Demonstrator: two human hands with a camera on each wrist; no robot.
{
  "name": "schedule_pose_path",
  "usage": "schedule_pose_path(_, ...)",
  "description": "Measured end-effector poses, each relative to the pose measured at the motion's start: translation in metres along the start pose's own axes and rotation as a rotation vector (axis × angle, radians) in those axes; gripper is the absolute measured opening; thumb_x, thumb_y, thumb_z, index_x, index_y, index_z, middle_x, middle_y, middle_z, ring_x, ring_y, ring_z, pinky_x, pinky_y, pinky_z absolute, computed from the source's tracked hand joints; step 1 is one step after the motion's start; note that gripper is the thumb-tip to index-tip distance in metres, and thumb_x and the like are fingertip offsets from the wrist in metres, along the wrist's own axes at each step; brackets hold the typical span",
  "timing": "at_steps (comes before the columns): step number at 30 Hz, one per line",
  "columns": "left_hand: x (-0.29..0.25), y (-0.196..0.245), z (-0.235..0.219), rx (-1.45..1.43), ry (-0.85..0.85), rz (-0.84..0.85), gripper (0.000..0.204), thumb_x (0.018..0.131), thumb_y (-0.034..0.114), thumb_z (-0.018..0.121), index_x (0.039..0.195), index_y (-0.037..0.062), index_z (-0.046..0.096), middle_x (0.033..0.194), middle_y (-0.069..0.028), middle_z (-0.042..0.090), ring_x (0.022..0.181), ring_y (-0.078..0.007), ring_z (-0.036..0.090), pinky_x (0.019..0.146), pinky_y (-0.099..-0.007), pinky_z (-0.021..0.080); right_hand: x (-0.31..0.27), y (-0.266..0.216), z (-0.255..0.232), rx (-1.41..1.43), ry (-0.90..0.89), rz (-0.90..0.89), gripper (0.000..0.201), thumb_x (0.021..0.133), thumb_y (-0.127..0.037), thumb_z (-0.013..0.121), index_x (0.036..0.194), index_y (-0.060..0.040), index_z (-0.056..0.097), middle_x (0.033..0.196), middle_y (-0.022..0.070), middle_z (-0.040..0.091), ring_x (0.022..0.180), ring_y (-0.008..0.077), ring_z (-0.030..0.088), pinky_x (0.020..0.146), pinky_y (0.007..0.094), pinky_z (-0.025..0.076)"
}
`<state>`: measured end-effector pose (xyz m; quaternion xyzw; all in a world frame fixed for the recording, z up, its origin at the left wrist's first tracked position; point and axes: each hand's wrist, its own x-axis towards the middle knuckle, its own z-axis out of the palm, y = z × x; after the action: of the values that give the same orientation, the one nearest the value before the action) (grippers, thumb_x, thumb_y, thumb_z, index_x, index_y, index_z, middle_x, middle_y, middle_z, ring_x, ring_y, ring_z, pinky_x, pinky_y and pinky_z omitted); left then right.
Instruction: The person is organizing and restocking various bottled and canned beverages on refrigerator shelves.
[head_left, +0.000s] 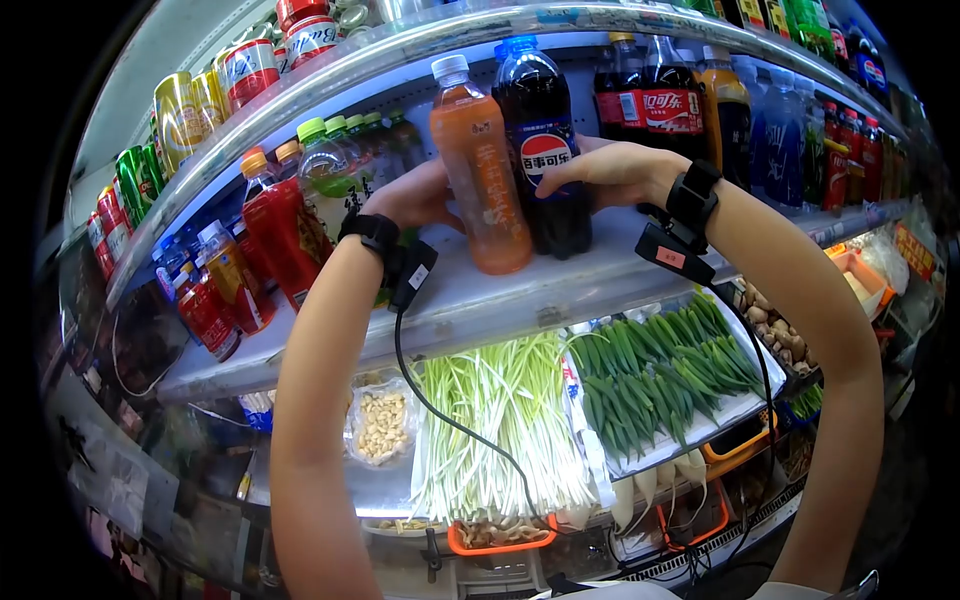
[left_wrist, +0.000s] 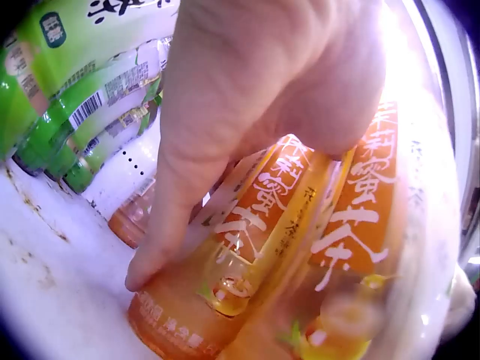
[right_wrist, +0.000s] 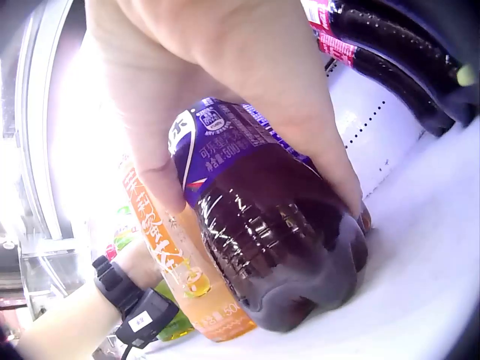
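An orange tea bottle point(head_left: 482, 170) with a white cap stands on the white middle shelf point(head_left: 500, 300). My left hand point(head_left: 420, 195) grips it from the left; the left wrist view shows fingers point(left_wrist: 161, 247) curled round the orange bottle point(left_wrist: 247, 262). Right beside it stands a dark cola bottle point(head_left: 545, 150) with a blue cap and blue label. My right hand point(head_left: 610, 170) holds the cola from the right, thumb and fingers point(right_wrist: 161, 176) wrapped round the cola bottle point(right_wrist: 277, 232) low on its body. The two bottles touch side by side.
Green tea bottles point(head_left: 335, 165) and red-labelled bottles point(head_left: 285, 235) stand to the left, cola bottles point(head_left: 655, 100) to the right. Cans point(head_left: 185, 115) line the shelf above. Below lie pale chives point(head_left: 500, 420), green peppers point(head_left: 660, 375) and a bag of nuts point(head_left: 382, 425).
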<state>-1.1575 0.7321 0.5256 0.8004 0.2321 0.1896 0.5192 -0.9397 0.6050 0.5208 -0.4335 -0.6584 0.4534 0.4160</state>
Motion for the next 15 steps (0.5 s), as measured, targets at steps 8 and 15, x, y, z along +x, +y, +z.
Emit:
schedule_pose_path(8,-0.005,0.008,0.024,-0.374,0.168,0.101,0.065,0.088,0.057,0.031,0.124,0.0037,0.040,0.120,-0.0143,0.049,0.112,-0.0250,0.047,0.093,-0.0450,0.037,0.002,0.008,0.003,-0.006,-0.012,-0.042,0.064,0.068,-0.012,0.071,0.122,-0.0011,0.037,0.116,0.0158,0.049,0.111,0.0297,0.046,0.091,0.0488,0.040)
schedule_pose_path(15,-0.043,0.041,0.093,0.374,0.781,-0.069,0.071,0.078,0.050,0.056,0.122,-0.0009,0.033,0.113,-0.0149,0.051,0.107,-0.0262,0.050,0.085,-0.0456,0.044,-0.010,0.006,0.011,-0.185,0.131,-0.046,0.071,0.070,-0.016,0.070,0.125,0.0063,0.030,0.123,0.0215,0.042,0.116,0.0337,0.041,0.095,0.0521,0.034)
